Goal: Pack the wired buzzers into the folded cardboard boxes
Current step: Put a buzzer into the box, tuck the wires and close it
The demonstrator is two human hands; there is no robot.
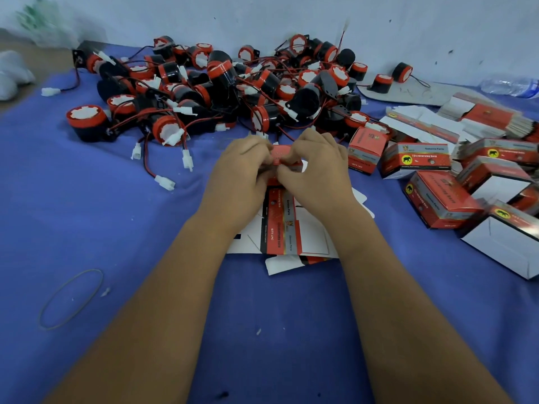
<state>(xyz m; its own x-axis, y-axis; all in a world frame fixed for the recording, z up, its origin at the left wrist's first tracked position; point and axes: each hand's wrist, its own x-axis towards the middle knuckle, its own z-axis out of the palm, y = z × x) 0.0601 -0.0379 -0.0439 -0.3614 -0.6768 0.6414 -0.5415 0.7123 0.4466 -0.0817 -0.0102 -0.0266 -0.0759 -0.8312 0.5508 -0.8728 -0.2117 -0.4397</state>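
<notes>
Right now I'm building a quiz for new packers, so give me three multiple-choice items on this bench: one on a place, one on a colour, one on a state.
1. Where does the buzzer pile lie?
A. beyond both hands, toward the wall
B. in the lap
C. inside a crate

2. What colour is the cloth?
A. green
B. blue
C. yellow

3. What are the hands doing?
A. resting flat
B. lifting a bottle
C. both pinching one red box

Answers:
1 A: the pile sits past the hands, along the wall.
2 B: the cloth shows blue throughout.
3 C: the left hand and right hand meet on the red box.
</notes>
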